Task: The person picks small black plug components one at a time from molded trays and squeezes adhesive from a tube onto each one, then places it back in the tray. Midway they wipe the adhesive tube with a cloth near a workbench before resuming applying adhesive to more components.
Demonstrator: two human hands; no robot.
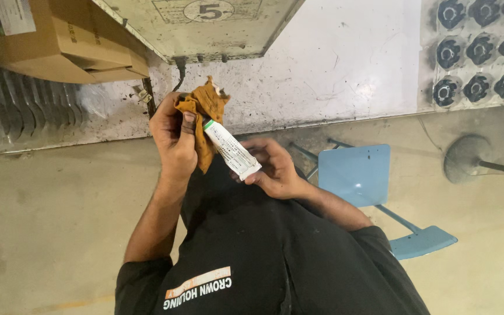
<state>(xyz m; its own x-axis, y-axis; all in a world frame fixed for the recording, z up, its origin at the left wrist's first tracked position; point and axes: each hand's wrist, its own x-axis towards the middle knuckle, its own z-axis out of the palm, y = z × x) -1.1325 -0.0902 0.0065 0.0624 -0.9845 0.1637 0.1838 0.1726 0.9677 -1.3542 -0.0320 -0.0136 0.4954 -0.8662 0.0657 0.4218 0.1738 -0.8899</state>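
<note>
My left hand (173, 137) is closed on an orange-brown cloth (208, 105), pressing it around the capped green end of a white tube (231, 150). My right hand (275, 169) grips the flat lower end of that tube from below. Both hands are held together in front of my chest, above my black shirt (263, 256). The tube slants from upper left to lower right between them. The cloth hides the tip of the tube.
A blue metal chair (357, 172) stands just right of my right arm. A cardboard box (59, 41) is at the top left, a grey metal panel (205, 23) at top centre. Several black round parts (476, 49) lie at top right, by a round stand base (465, 157).
</note>
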